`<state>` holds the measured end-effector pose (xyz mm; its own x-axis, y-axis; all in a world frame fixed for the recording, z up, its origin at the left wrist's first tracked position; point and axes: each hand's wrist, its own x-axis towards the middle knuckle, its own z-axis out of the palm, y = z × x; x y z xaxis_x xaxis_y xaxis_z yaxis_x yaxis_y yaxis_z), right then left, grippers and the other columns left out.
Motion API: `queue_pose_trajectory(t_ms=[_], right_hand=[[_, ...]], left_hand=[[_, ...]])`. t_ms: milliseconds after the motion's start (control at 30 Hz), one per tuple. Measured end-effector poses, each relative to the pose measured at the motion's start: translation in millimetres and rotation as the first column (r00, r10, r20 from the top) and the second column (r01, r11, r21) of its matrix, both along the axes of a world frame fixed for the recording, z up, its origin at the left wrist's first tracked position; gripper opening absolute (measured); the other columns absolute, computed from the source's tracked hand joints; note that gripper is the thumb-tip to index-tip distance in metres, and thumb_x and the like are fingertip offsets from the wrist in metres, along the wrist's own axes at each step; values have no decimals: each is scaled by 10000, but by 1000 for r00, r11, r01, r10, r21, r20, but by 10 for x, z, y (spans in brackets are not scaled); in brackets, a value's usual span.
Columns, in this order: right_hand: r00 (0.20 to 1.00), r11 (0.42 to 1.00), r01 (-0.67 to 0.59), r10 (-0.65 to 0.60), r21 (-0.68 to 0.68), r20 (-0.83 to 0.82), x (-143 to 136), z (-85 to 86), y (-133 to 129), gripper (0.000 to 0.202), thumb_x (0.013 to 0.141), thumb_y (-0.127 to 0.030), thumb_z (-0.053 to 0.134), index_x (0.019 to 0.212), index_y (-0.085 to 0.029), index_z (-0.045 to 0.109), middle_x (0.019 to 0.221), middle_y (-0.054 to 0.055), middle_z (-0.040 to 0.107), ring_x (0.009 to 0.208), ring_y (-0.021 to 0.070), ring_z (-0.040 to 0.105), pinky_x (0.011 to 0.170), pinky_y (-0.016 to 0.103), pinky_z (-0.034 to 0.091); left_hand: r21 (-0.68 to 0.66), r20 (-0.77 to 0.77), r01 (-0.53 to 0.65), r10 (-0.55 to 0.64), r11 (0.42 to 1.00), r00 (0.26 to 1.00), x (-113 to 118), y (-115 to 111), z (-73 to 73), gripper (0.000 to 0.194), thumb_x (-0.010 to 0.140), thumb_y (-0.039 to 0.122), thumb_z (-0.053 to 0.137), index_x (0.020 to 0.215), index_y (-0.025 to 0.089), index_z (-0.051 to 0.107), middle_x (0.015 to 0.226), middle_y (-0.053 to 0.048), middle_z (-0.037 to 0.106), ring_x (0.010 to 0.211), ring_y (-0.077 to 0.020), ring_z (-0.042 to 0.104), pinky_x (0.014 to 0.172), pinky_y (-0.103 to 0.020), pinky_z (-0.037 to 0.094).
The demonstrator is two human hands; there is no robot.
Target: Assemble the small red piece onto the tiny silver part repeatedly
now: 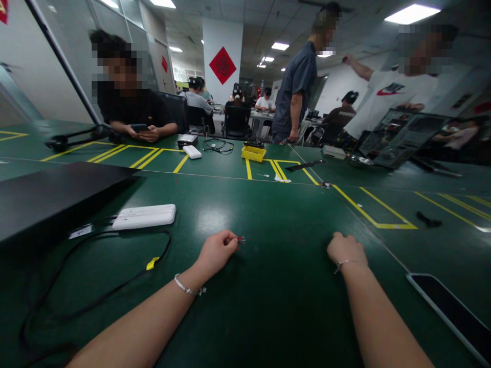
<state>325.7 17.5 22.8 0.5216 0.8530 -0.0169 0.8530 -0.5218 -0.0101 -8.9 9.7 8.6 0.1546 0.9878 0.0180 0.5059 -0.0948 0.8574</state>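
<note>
Pinching a tiny red-and-silver, metallic-looking piece (241,239) in the left hand (218,251), jutting toward the right edge of the green bench (284,214). Resting the curled right hand (348,249) nearer that edge, well apart; not showing whether gripping anything.

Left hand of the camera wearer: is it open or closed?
Closed: the left hand is curled, pinching a small red and silvery piece that sticks out. The piece is too small to identify.

A green surface (284,301) with yellow lines (249,168) fills the near side. Beyond it stand black chairs (236,124) and, farther back, a white pillar (222,33) bearing a red diamond-shaped decoration (223,65). Glass panels (114,24) rise far left; bright ceiling lights (412,14) shine overhead.
</note>
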Motion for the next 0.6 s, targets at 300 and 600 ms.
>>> queue_pose_trajectory(t_ms=[300, 600], right_hand=[[852, 869, -454, 488, 196, -188, -573, 95, 66, 120, 708, -175, 447, 752, -165, 559, 771, 52, 583, 697, 146, 557, 647, 273, 430], [214, 587, -472, 800, 657, -561, -1679, 62, -55, 226, 648, -134, 588, 859, -179, 518, 770, 4, 576, 699, 107, 561, 674, 249, 476]], left_hand=[[-39, 112, 20, -15, 999, 994, -12, 38, -77, 216, 721, 306, 428, 706, 152, 579, 606, 3, 594, 494, -102, 458, 468, -208, 324], [-57, 155, 12, -3, 998, 988, -7, 37, -28, 194, 706, 298, 438, 681, 151, 562, 607, -1, 603, 520, -115, 474, 495, -214, 337]])
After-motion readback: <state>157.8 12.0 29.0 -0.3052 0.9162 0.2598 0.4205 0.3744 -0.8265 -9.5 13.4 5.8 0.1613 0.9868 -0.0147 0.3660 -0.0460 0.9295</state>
